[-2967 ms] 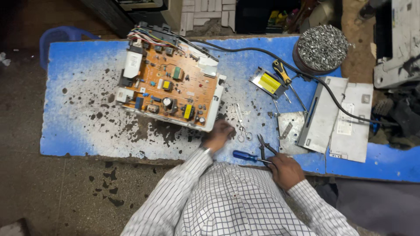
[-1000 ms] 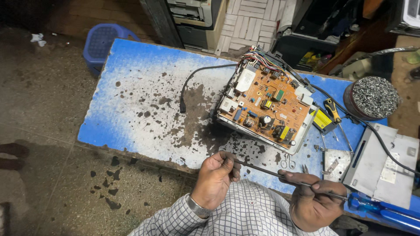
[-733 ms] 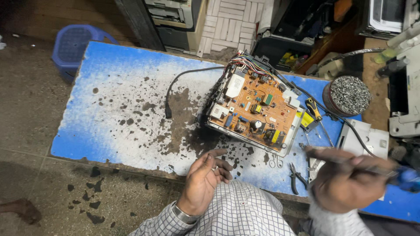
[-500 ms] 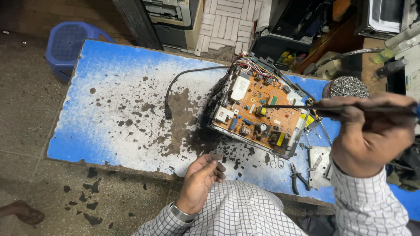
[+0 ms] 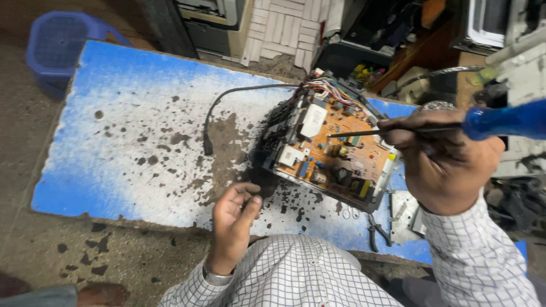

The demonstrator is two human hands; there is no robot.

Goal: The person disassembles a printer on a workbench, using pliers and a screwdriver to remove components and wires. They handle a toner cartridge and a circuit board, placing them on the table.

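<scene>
Right hand [image 5: 449, 165] grips blue-handled screwdriver [image 5: 432, 128], tip over orange circuit board [image 5: 335, 150]. Left hand [image 5: 233, 219], fingers curled w/ tips together, rests on blue table [image 5: 114, 131].

Screwdriver [image 5: 455, 126] handle cut off at right edge.

Left of our left grip [image 5: 233, 222]: surface [image 5: 114, 131] open | ahead: black cable [image 5: 219, 105] crosses | right: circuit board unit [image 5: 330, 150] blocks | below our right grip [image 5: 449, 165]: pliers [image 5: 375, 233] in the way
</scene>
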